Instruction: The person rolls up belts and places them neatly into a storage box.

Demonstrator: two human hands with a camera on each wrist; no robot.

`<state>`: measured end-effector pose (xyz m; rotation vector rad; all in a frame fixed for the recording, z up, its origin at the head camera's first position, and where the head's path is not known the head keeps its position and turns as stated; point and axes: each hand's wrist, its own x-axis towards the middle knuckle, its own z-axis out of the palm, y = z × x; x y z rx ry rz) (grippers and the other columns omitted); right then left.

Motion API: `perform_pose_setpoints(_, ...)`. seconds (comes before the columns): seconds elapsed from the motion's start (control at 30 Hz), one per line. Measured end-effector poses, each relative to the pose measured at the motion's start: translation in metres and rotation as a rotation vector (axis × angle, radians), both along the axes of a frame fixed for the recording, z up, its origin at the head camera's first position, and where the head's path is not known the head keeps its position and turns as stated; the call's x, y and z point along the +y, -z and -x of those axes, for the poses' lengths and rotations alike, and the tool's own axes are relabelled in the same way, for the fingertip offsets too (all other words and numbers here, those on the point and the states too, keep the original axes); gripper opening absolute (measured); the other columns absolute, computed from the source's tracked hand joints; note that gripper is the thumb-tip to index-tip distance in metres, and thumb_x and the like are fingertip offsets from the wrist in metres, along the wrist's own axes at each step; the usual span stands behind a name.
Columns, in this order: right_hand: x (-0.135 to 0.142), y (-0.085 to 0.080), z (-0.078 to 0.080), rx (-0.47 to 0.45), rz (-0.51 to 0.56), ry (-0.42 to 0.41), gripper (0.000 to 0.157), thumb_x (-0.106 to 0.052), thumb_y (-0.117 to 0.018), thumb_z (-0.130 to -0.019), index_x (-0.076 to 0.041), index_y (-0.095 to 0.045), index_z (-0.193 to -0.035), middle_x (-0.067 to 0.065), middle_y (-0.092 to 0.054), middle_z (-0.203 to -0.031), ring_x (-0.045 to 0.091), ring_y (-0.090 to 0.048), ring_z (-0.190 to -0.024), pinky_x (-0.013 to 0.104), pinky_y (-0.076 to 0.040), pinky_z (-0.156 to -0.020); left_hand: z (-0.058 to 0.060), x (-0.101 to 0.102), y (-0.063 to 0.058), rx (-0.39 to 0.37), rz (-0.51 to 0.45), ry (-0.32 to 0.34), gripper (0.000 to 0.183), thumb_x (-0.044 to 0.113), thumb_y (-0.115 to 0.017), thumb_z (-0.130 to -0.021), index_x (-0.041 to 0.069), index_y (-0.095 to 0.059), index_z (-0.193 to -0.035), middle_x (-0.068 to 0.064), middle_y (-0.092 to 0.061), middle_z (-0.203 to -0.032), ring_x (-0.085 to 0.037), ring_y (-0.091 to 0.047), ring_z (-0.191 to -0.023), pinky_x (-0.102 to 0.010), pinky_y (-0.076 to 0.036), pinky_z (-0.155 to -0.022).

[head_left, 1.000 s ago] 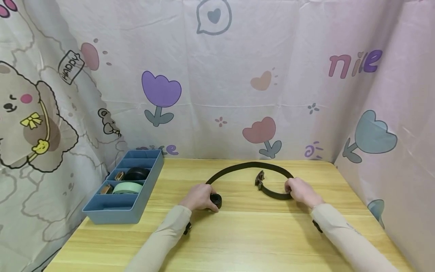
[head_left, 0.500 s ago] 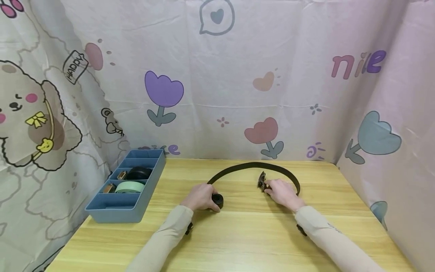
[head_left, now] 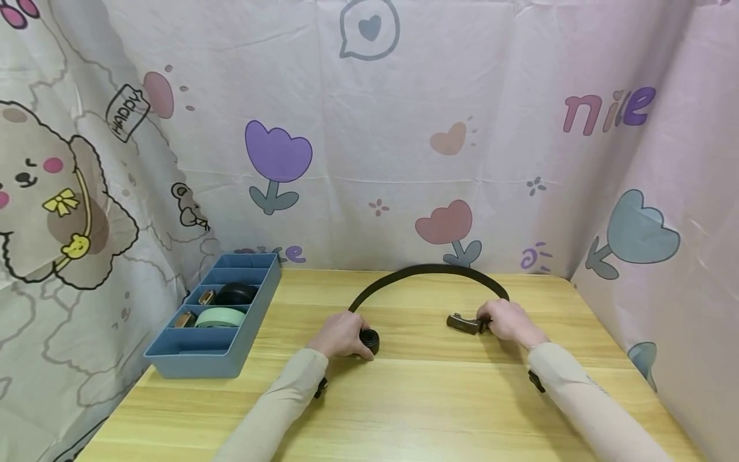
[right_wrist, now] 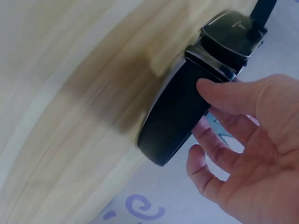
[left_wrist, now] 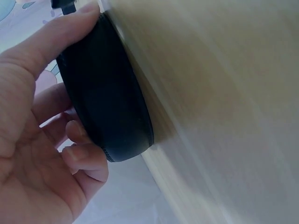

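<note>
A black belt (head_left: 430, 269) stands on edge in a wide arc across the back of the table. Its left end is rolled into a coil (head_left: 369, 341), which my left hand (head_left: 342, 335) holds between thumb and fingers. The left wrist view shows the coil's smooth outer strap (left_wrist: 105, 93) under the thumb, low over the wood. At the other end, my right hand (head_left: 507, 321) pinches the strap just behind the metal buckle (head_left: 464, 324). Up close, the shiny buckle (right_wrist: 231, 35) lies beyond the thumb, and the fingers are behind the strap.
A blue-grey divided box (head_left: 231, 359) stands at the table's left. Its compartments hold a rolled black belt (head_left: 235, 294) and a rolled pale green belt (head_left: 219, 317), each with a gold-toned buckle. A patterned curtain (head_left: 369, 128) hangs behind the wooden table (head_left: 427, 410).
My right hand went from the belt's right bend left to the buckle, then came back right with that end, turning the buckle. The left hand keeps its hold on the coil.
</note>
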<state>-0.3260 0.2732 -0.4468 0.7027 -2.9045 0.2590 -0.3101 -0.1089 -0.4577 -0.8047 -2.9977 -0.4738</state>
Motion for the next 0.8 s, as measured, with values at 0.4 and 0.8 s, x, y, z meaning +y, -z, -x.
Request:
perform_pose_setpoints(0.4, -0.030, 0.006, -0.007, 0.118, 0.037, 0.041, 0.034, 0.004, -0.057, -0.074, -0.012, -0.076, -0.098, 0.008, -0.074, -0.098, 0.034, -0.067, -0.095, 0.056, -0.050, -0.079, -0.005, 0.005, 0.004, -0.023, 0.020, 0.035, 0.039, 0.047, -0.089, -0.060, 0.023, -0.077, -0.087, 0.015, -0.066, -0.077, -0.006, -0.052, -0.067, -0.024, -0.042, -0.063)
perform_pose_setpoints(0.8, -0.102, 0.013, -0.032, 0.174, 0.124, -0.173, 0.019, -0.008, -0.071, -0.083, -0.014, -0.075, -0.100, 0.001, -0.075, -0.100, 0.021, -0.069, -0.093, 0.041, -0.056, -0.078, -0.013, 0.023, 0.005, 0.095, 0.120, 0.058, 0.044, 0.062, -0.083, -0.060, 0.025, -0.058, -0.060, 0.014, -0.051, -0.062, -0.006, -0.045, -0.058, -0.025, -0.034, -0.053)
